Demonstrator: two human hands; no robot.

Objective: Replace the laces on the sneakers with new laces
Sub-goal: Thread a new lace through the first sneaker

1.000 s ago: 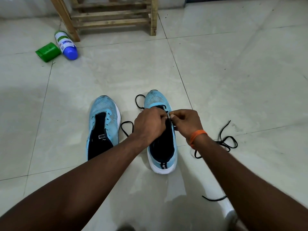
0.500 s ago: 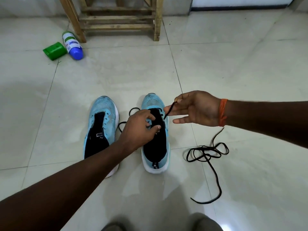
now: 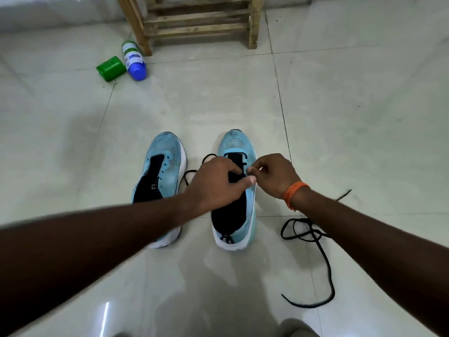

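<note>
While left hand grips right sneaker, right hand pinched at eyelets (grip contents indiscernible), lace trailing on floor.

- You have a pale tiled floor in front of you.
- The left sneaker and right sneaker, both light blue, stand side by side with toes away from you.
- A black lace lies looped just right of them.
- Far left, a green container and a blue-capped bottle lie by the wooden rack.
</note>
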